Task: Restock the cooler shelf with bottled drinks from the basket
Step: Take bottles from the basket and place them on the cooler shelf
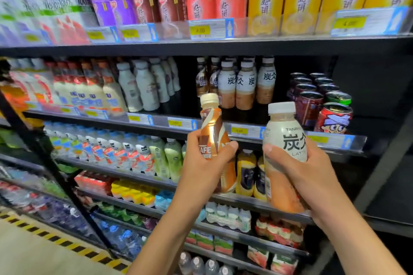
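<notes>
Both hands are full and raised in front of the cooler shelf (223,126). The left hand (206,161) is wrapped around the waist of a brown coffee bottle (212,131), thumb across the label and fingers curled behind; the right hand (297,172) is closed on the lower body of a cream latte bottle (285,140), its white cap tipped slightly toward 11 o'clock. From the coffee bottle, the matching row of brown bottles (202,80) stands at about 12 o'clock, deep on the shelf; the row of latte bottles (245,85) lies at roughly 11 o'clock from the bottle in the right hand, with dark cans (310,100) off at 2 o'clock. The basket is not in view. These look like full plastic bottles: moderately heavy for their build, fairly stiff but with walls that would give under a hard squeeze, and with glossy sleeves that may be slick if cold or damp. A hold around the mid-body, as now, seems soundest; gripping by the cap would let the weight swing. My guess is that the shelf's front rail with its price tags (182,123) is the thing to clear, so each bottle wants lifting over it upright and sliding back behind its own kind.
</notes>
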`<state>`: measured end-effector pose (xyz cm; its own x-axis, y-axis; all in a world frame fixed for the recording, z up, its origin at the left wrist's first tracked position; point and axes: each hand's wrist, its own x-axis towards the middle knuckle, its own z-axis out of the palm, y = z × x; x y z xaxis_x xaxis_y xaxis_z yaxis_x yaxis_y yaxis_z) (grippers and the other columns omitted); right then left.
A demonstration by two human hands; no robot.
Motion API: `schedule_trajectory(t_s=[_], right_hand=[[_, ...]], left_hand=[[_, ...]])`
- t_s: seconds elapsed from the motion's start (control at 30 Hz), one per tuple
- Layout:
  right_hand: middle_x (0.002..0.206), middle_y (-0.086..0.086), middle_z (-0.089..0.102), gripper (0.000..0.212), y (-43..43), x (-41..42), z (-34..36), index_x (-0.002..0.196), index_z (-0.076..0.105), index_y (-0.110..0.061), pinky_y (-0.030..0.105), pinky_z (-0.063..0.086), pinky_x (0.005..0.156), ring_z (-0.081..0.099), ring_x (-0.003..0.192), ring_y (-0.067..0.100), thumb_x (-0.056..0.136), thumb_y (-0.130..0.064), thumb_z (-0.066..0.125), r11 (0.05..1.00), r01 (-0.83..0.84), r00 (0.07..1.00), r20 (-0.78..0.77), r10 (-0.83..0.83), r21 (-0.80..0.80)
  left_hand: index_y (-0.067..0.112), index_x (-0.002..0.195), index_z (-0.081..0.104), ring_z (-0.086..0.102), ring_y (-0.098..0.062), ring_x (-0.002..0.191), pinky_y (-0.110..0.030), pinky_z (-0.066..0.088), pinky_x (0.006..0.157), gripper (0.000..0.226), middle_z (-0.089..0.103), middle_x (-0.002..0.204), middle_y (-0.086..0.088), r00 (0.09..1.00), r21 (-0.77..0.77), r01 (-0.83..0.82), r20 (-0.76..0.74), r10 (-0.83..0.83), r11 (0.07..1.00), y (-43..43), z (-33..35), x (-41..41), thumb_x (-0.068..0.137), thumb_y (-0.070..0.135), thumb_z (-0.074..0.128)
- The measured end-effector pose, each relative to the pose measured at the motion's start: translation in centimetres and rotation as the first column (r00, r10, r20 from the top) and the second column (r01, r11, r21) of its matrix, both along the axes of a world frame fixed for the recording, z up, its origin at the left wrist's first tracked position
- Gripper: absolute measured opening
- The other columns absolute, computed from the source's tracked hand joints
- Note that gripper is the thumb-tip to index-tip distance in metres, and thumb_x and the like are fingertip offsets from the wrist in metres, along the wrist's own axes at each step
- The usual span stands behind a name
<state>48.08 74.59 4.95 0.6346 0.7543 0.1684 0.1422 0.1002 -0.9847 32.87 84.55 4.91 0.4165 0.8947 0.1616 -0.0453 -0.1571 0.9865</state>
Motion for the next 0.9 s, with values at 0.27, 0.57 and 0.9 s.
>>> schedule_trajectory(t_s=[0.27,0.57,0.9], right_hand=[[0.092,-0.001,0.074,0.032,6.8,2.5,1.3,0.105,0.066,-0.029,0.038,0.055,0.066,0.071,0.079,0.018,0.077,-0.040,0.077,0.999,0.030,0.999,0.032,-0.030,0.026],[0.090,0.000,0.076,0.028,13.8,5.0,3.4,0.101,0.069,-0.024,0.036,0.057,0.067,0.071,0.075,0.014,0.078,-0.038,0.078,0.996,0.083,0.996,-0.031,-0.082,0.041],[0.076,0.000,0.074,0.029,19.6,10.0,3.7,0.100,0.074,-0.010,0.027,0.053,0.059,0.067,0.063,0.016,0.074,-0.019,0.084,0.963,0.266,0.960,-0.099,-0.260,0.050]], left_hand=[[0.030,0.114,0.052,0.067,-0.002,0.085,-0.025,0.051,0.074,0.039,0.066,0.098,0.007,0.999,0.048,-0.027,0.047,0.025,0.998,8.2,0.8,1.5,0.083,0.041,0.072],[0.030,0.122,0.049,0.062,-0.001,0.096,-0.019,0.046,0.075,0.037,0.062,0.107,0.012,0.999,0.149,-0.041,-0.022,0.045,0.988,17.0,2.7,3.8,0.091,0.041,0.065],[0.013,0.094,0.053,0.053,-0.019,0.069,-0.022,0.042,0.063,0.010,0.067,0.088,-0.014,0.973,-0.099,-0.067,-0.228,0.043,0.993,29.9,2.5,8.6,0.097,0.022,0.051]])
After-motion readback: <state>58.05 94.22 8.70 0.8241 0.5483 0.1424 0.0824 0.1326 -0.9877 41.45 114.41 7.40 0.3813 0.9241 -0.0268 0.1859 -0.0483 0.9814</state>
